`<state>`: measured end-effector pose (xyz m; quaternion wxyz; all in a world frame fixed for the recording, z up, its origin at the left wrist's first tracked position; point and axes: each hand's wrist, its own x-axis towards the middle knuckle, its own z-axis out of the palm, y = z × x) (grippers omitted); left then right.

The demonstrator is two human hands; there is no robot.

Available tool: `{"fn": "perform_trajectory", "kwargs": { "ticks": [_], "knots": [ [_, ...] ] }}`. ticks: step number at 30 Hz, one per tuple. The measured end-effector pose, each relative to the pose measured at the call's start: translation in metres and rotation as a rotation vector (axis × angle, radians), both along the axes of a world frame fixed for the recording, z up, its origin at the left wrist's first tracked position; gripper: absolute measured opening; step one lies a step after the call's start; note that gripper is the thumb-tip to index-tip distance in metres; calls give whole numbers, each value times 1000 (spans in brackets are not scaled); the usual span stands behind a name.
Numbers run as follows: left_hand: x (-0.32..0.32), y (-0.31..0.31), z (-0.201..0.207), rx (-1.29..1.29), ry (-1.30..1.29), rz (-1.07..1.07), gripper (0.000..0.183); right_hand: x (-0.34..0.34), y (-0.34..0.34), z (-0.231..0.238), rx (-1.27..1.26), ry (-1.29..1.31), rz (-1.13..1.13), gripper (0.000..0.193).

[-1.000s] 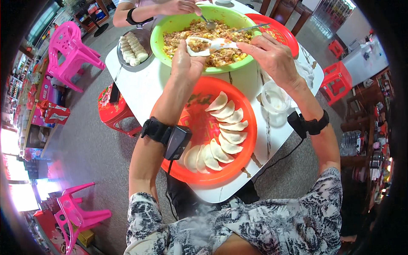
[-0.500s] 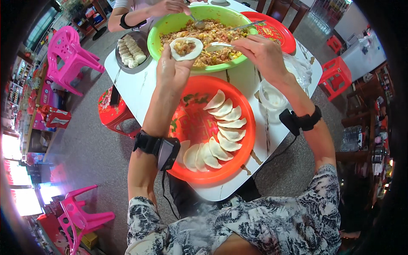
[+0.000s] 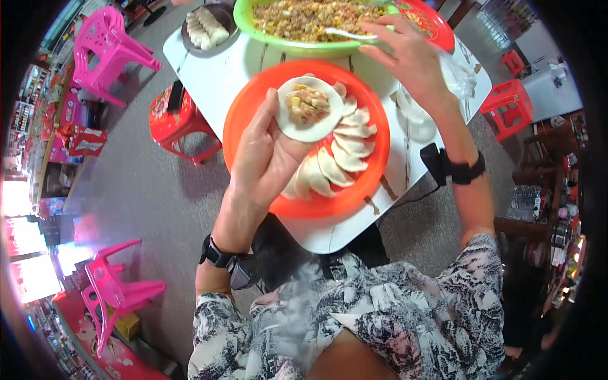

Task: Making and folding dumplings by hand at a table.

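On the fingers of my left hand (image 3: 263, 155) rests a round white dumpling wrapper (image 3: 288, 128), lying flat with a mound of filling (image 3: 308, 104) at its middle. It hovers over a round red tray (image 3: 247, 104), where folded dumplings (image 3: 349, 149) lie in a curved row. My right hand (image 3: 411, 60) is above the near right rim of a green basin (image 3: 291, 45) of chopped filling, fingers spread. A white spoon (image 3: 345, 33) lies in the basin, its handle end close to my right fingertips but apparently out of their hold.
A dark plate (image 3: 221, 19) of rolled white pieces is at the far left of the table (image 3: 209, 76). A red patterned tray (image 3: 440, 28), a plastic bag (image 3: 459, 76) and a clear container (image 3: 415, 123) are on the right. A red stool (image 3: 180, 120) stands left.
My left hand has brought the filled wrapper nearer, from the basin to over the red tray. My right hand has let go of the spoon. The view has tilted, shifting the table upward.
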<state>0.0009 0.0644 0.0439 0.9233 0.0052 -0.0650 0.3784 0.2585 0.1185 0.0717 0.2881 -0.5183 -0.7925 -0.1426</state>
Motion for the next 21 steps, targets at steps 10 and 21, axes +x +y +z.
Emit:
{"fn": "perform_trajectory", "kwargs": {
  "ticks": [10,21],
  "knots": [
    [3,-87,-11,-51,449,111,46,-64,-153,-16,-296,552,217,21],
    [12,-89,-16,-27,517,85,43,-70,-161,-28,-369,537,220,20]
  ]
}}
